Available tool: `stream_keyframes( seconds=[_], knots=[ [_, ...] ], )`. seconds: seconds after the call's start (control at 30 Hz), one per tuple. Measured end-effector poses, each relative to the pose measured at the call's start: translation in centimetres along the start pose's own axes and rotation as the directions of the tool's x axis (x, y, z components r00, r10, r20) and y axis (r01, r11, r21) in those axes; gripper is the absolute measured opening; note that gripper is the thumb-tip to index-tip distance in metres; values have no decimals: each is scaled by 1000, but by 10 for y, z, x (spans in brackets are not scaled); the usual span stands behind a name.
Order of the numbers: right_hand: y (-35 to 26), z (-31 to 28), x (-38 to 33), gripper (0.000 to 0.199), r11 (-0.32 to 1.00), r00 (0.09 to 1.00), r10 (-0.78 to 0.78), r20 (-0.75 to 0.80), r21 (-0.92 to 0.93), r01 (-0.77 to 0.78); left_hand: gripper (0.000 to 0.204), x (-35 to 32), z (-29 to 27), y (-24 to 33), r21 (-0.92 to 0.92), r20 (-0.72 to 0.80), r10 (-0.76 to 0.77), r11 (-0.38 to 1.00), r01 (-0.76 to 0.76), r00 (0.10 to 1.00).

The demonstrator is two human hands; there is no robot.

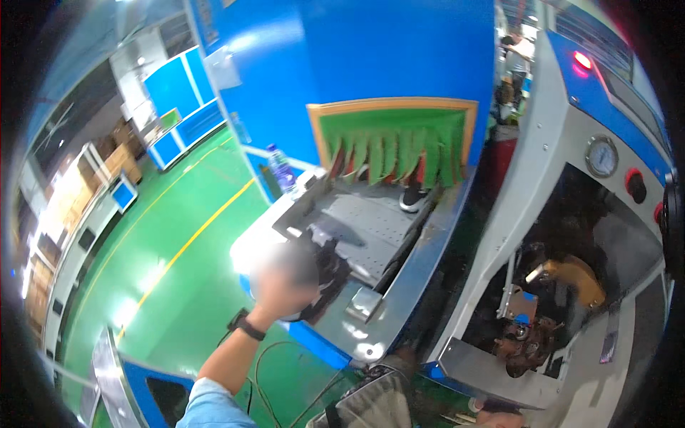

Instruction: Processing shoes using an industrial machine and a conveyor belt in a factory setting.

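My left hand [284,285] reaches out over the near left corner of a metal conveyor table, a black band on its wrist. A grey blur covers its fingers, so what they do cannot be made out. Right beside it lies a dark, crumpled-looking thing [327,274], its kind unclear. A small shiny metal block [364,304] sits nearer on the table. Part of my right hand [499,419] shows at the lower edge, its fingers mostly cut off, near some thin light-coloured sticks [458,419]. A black shoe with a white sole [412,197] stands on the conveyor [364,228] by the curtain.
A green strip curtain [399,139] hangs in the opening of a tall blue machine [399,50]. A plastic bottle [281,170] stands at its left. On the right is a grey machine with a pressure gauge [601,156] and a red light [582,60]. Cables [267,385] trail over the green floor.
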State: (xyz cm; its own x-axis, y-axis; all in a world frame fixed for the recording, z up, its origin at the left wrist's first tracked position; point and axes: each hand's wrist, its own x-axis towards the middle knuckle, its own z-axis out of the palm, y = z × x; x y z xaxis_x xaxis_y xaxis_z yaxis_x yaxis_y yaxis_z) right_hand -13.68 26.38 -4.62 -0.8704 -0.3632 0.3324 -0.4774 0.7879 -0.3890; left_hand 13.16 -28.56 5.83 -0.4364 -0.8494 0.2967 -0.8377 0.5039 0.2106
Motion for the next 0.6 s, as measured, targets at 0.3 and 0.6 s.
stream_keyframes(
  seconds=[0.3,0.6],
  knots=[
    [10,4,-22,21,997,997,-80,4,23,80,82,-16,19,-34,-152,-64,28,988,-37,998],
    [82,37,-30,31,977,985,-174,-6,124,173,71,-138,-58,-68,-226,-301,-121,973,53,946]
  ],
)
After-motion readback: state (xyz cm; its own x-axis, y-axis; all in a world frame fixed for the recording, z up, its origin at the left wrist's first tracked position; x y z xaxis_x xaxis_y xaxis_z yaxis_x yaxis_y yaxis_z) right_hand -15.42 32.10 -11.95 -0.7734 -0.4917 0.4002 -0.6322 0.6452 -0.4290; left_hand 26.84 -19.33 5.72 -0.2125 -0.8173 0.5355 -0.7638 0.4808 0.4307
